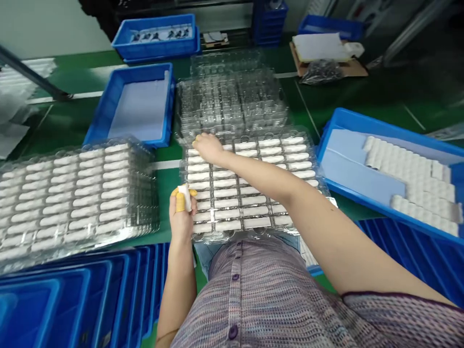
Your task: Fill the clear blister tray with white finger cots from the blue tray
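Note:
A clear plastic tray [253,235] filled with rows of white pieces lies in front of my body. My left hand [183,205], with yellow finger covers, is closed around a white piece [185,197] beside the tray's left edge. Over the tray's far left corner, my right hand [209,147] reaches across with its fingers curled down; its fingertips, one in a yellow cover, are partly hidden, so what they hold cannot be made out.
Filled clear trays [141,203] are stacked at left. Behind the middle tray stand more clear trays [232,99]. A blue bin [362,195] with white pieces is at right, a blue bin [168,116] with a pale sheet at upper left. Blue bins [87,295] line the near edge.

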Motion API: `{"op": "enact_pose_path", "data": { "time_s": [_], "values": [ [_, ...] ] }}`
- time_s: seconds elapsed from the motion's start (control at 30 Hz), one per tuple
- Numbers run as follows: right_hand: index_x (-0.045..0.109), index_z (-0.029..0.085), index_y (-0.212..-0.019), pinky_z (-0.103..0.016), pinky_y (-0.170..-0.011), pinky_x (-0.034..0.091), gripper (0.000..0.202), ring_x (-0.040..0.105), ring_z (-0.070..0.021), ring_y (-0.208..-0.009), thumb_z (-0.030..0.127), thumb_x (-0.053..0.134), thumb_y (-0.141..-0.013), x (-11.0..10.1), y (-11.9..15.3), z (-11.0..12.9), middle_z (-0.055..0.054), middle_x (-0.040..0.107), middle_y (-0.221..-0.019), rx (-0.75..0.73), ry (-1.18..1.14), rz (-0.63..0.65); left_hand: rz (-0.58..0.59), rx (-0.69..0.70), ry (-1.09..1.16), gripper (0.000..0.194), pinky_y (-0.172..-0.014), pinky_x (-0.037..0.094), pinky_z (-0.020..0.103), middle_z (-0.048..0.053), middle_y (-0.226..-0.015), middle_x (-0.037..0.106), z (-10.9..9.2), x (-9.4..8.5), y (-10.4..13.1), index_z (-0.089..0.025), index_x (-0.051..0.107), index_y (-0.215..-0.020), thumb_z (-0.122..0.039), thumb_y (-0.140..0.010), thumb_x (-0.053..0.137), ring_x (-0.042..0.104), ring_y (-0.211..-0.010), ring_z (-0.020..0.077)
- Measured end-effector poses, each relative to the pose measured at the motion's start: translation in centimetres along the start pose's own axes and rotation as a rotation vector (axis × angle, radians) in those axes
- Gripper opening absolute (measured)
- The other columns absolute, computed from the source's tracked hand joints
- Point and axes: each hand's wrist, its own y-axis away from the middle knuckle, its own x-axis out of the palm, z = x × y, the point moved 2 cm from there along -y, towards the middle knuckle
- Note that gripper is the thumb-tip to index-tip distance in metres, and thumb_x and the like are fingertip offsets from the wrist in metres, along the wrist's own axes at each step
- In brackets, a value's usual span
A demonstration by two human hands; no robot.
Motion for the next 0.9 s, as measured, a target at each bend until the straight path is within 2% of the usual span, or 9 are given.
{"op": "enact_pose_path", "data": {
  "time_s": [0.13,0.2,0.27,0.33,0.43,0.57,0.73,0.8,0.9],
  "values": [
    [0.072,0.013,-0.099,-0.048,-0.122,0.039,0.018,0.056,-0.0302,-0.139,0.002,0.058,-0.095,0.1,2.0,1.0,-0.013,0.071,-0.137,0.046,-0.241,-0.019,-0.030,0.056,0.003,0.055,-0.048,0.042,0.020,0.002,-0.085,0.073,-0.3,-0.5,-0.1,-0.020,0.068,-0.110,-0.063,-0.081,0.086,0.053,-0.056,0.0083],
    [0.071,0.017,-0.102,-0.039,-0.115,0.049,0.012,0.065,-0.0250,-0.131,0.010,0.062,-0.097,0.3,4.6,2.0,-0.006,0.075,-0.130,0.014,-0.461,0.034,-0.087,0.121,0.033,0.046,-0.069,0.055,0.022,0.000,-0.092,0.074,-1.0,-0.4,0.2,-0.024,0.069,-0.106,-0.057,-0.081,0.088,0.064,-0.073,0.0101],
    [0.067,0.021,-0.112,-0.027,-0.100,0.058,0.015,0.074,-0.0173,-0.116,0.019,0.066,-0.098,0.5,8.3,3.3,0.001,0.077,-0.125,-0.054,-0.695,0.140,-0.101,0.186,0.056,0.039,-0.094,0.058,0.027,-0.003,-0.101,0.074,-1.8,0.3,0.9,-0.027,0.068,-0.101,-0.053,-0.081,0.089,0.070,-0.093,0.0121],
    [0.061,0.026,-0.121,-0.023,-0.090,0.061,0.034,0.076,-0.0144,-0.109,0.023,0.076,-0.091,0.6,12.2,4.4,0.004,0.077,-0.124,-0.134,-0.866,0.241,-0.020,0.186,0.041,0.036,-0.103,0.056,0.030,-0.003,-0.107,0.074,-2.2,1.7,2.1,-0.029,0.068,-0.101,-0.052,-0.082,0.088,0.070,-0.105,0.0146],
    [0.057,0.025,-0.119,-0.027,-0.081,0.060,0.044,0.075,-0.0195,-0.100,0.031,0.082,-0.084,0.2,17.2,4.0,0.002,0.076,-0.109,-0.096,-0.957,0.221,0.153,0.099,-0.052,0.037,-0.105,0.055,0.031,0.001,-0.118,0.074,-1.8,4.1,4.0,-0.029,0.068,-0.105,-0.048,-0.082,0.089,0.070,-0.114,0.0180],
    [0.062,0.022,-0.110,-0.028,-0.068,0.051,0.028,0.066,-0.0184,-0.081,0.034,0.074,-0.088,-1.3,20.1,-1.2,0.000,0.071,-0.093,0.044,-0.921,0.088,0.420,0.070,-0.228,0.050,-0.123,0.045,0.041,0.008,-0.140,0.069,-0.8,5.9,4.3,-0.030,0.066,-0.122,-0.047,-0.081,0.090,0.062,-0.138,0.0257],
    [0.061,0.018,-0.096,-0.030,-0.078,0.051,0.018,0.064,-0.0183,-0.084,0.030,0.072,-0.087,-5.9,18.9,-12.5,-0.002,0.069,-0.093,0.324,-0.641,-0.440,0.678,0.169,-0.680,0.052,-0.132,0.032,0.052,0.013,-0.148,0.065,-0.9,7.1,-2.4,-0.026,0.067,-0.133,-0.047,-0.088,0.080,0.054,-0.147,0.0331],
    [0.065,0.017,-0.101,-0.034,-0.086,0.052,0.019,0.067,-0.0230,-0.096,0.033,0.071,-0.091,-7.8,17.0,-15.6,-0.008,0.073,-0.106,0.377,-0.311,-0.424,0.668,0.222,-0.782,0.049,-0.133,0.028,0.055,0.015,-0.146,0.065,-0.9,8.4,-5.7,-0.023,0.070,-0.126,-0.042,-0.083,0.083,0.052,-0.148,0.0364],
    [0.070,0.013,-0.113,-0.036,-0.102,0.048,0.026,0.065,-0.0292,-0.120,0.030,0.071,-0.094,-9.2,13.4,-17.5,-0.017,0.071,-0.132,0.322,0.066,-0.219,0.620,0.183,-0.761,0.044,-0.133,0.023,0.059,0.017,-0.139,0.067,-0.2,10.9,-9.0,-0.020,0.073,-0.111,-0.032,-0.071,0.089,0.048,-0.149,0.0413]
  ]
}}
